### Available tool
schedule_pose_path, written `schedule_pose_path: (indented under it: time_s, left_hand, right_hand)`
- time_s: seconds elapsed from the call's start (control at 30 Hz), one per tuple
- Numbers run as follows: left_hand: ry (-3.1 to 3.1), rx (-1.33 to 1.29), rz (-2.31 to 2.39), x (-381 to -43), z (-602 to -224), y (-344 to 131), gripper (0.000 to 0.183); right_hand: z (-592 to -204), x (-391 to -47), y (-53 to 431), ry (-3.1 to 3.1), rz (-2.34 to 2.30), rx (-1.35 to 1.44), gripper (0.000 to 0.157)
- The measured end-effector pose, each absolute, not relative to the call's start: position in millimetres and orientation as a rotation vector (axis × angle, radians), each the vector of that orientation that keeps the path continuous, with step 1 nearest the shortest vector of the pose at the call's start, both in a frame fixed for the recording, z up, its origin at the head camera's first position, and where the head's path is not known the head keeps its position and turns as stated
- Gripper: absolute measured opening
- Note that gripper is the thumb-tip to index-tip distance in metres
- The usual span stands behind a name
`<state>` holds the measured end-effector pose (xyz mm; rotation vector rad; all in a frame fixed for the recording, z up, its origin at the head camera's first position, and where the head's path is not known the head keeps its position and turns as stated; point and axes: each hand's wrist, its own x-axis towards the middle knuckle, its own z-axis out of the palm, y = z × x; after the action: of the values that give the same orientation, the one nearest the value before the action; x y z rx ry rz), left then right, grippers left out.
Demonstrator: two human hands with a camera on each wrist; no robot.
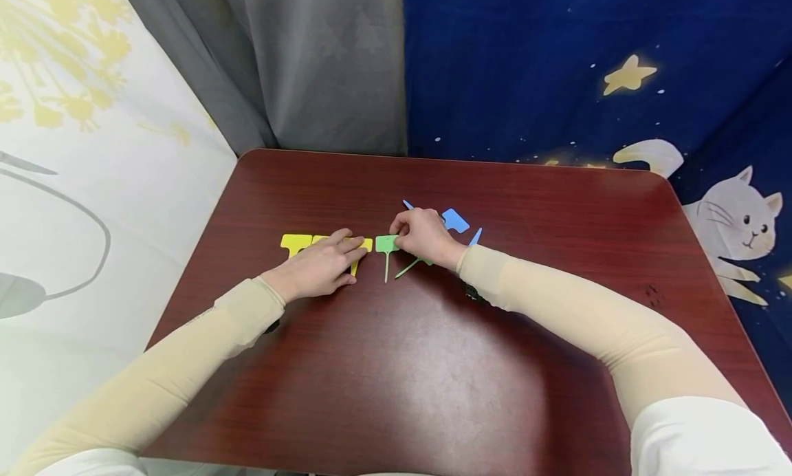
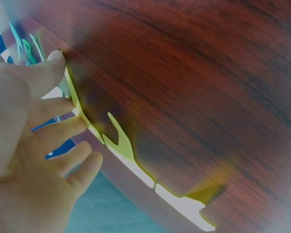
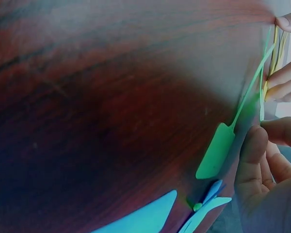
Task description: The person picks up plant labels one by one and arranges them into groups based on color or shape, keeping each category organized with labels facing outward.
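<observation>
In the head view, yellow T-shaped plant labels lie side by side in a row, partly hidden by my left hand. Its fingers stretch over the right-hand yellow label, and the thumb touches the stem. Just right of the row is a green plant label, stem toward me. My right hand pinches that label's right edge between thumb and index finger. Under this hand, a second green plant label lies slanted, its head mostly hidden in the head view.
Blue plant labels lie behind and right of my right hand, partly covered by it. Everything rests on a dark red-brown wooden table. Grey and navy curtains hang behind it, and a pale patterned wall covering stands at left.
</observation>
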<state>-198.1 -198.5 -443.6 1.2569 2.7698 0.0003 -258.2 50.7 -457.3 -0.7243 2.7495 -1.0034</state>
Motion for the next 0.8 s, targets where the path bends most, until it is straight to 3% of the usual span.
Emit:
schedule_pose_path:
  time_s: [0.23,0.53,0.8]
  left_hand:
    - [2.764,1.281,0.010,-198,-444,-198,0.057]
    - [2.737,1.195,0.050,-197,-442,-200,0.060]
    - [2.734,1.154,0.093,-198,-443,-201,0.060]
  right_hand:
    - [-459,-255,47,2.749,-0.995,-0.718,0.009]
    - [-457,-248,50,2.773,-0.685,-0.896,0.021]
    - [-459,-247,49,2.789,-0.668,-0.900,0.019]
